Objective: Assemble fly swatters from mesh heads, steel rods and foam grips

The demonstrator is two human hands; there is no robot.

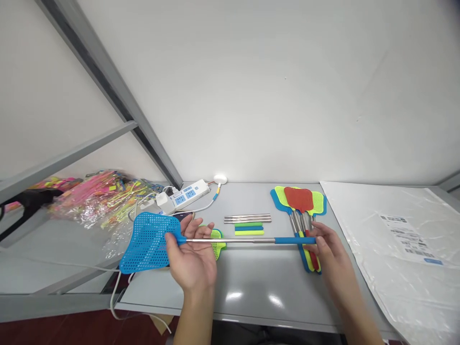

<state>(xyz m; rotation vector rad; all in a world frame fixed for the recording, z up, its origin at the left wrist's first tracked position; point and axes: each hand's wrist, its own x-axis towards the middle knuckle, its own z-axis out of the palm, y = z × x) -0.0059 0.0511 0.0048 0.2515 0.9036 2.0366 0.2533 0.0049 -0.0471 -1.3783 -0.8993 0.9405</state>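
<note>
A blue fly swatter (pixel 149 243) with an extended metal rod spans the space between my hands. My left hand (pixel 194 256) has its thumb on the neck below the blue head, the rod lying across the fingers. At the other end, my right hand (pixel 330 251) pinches the tip of the blue handle. Behind that hand lies a pile of fly swatters (pixel 299 199) with red, yellow-green and blue heads. Metal rods (pixel 247 218) rest mid-table above coloured handle sleeves (pixel 249 228). A yellow-green swatter head (pixel 218 244) is partly hidden behind my left hand.
A white power strip (pixel 190 194) with plugs and cables sits at the back left. Bagged colourful items (pixel 108 196) lie beyond the metal frame (pixel 118 96). White plastic packaging (pixel 395 239) with a label covers the right of the grey table (pixel 258 292).
</note>
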